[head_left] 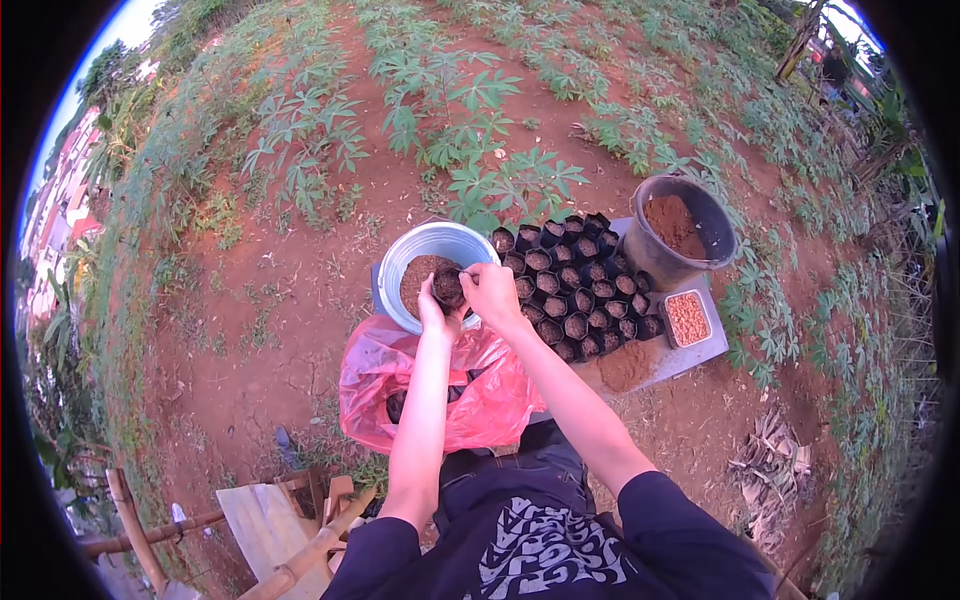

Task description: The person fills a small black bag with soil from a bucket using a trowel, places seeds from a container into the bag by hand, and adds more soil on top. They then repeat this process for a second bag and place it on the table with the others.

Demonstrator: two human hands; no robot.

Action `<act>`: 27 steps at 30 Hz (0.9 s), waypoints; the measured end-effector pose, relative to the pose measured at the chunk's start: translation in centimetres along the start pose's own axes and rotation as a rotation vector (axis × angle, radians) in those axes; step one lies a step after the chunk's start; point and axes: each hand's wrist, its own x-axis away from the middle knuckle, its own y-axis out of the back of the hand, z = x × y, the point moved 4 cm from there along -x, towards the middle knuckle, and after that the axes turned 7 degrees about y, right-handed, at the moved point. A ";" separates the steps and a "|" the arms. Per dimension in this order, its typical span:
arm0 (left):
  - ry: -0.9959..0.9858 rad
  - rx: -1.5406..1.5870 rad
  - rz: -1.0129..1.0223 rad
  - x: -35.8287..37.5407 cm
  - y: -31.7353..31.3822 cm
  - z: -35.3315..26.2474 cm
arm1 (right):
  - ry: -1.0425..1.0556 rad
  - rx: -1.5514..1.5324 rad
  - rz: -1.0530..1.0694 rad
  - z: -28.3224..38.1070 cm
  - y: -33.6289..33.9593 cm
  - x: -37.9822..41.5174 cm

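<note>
Over the light blue bucket (486, 243), my left hand (438, 316) is wrapped round a small black seedling bag (447, 288) filled with dark soil. Fingers of my right hand (492, 297) are closed in a pinch at the bag's right rim, and their tips are partly hidden. Brown soil (418, 277) lies inside the bucket. Just below my hands spreads a pink plastic bag (375, 378) with dark pieces inside. To the right of my right hand, several soil-filled black seedling bags (575, 280) stand packed in rows.
A dark bucket (655, 255) of reddish soil stands at the back right of a grey board (690, 362). A square tub of orange-tan grains (687, 318) and a loose soil heap (627, 367) are on the board. Leafy plants (440, 95) grow ahead; bamboo poles (300, 558) lie lower left.
</note>
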 end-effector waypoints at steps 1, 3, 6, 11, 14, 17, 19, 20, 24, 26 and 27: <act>0.011 -0.054 -0.017 -0.2 0.1 0.0 | 0.006 -0.031 -0.028 0.0 0.4 0.0; 0.015 -0.240 -0.185 -0.8 0.3 -0.4 | -0.002 0.003 -0.043 -0.3 1.8 -0.3; -0.219 -0.894 -0.325 -3.2 2.4 -2.5 | -0.119 0.030 0.008 -0.9 5.4 0.0; -0.644 -1.240 -0.432 1.9 -4.2 -2.2 | -0.190 -0.004 -0.067 -4.4 13.9 4.2; -0.373 -1.137 -0.030 4.2 -8.0 4.5 | -0.397 0.017 -0.020 -6.7 19.1 7.7; -0.025 -1.112 0.169 6.3 -10.8 14.7 | -0.462 0.025 0.001 -11.5 21.9 11.5; 0.052 -1.194 0.156 6.5 -11.3 20.2 | -0.477 0.029 0.016 -14.5 23.2 13.6; 0.090 -1.231 0.148 6.6 -11.5 22.5 | -0.480 0.030 0.033 -16.3 23.6 14.5; -0.053 -1.359 0.066 4.9 -9.5 29.5 | -0.492 0.024 0.135 -22.2 24.3 17.5; -0.144 -1.537 -0.020 5.2 -10.3 30.8 | -0.502 -0.028 0.179 -24.7 24.4 18.5; -0.177 -1.515 -0.076 4.8 -9.6 31.9 | -0.487 -0.037 0.222 -25.6 24.5 18.7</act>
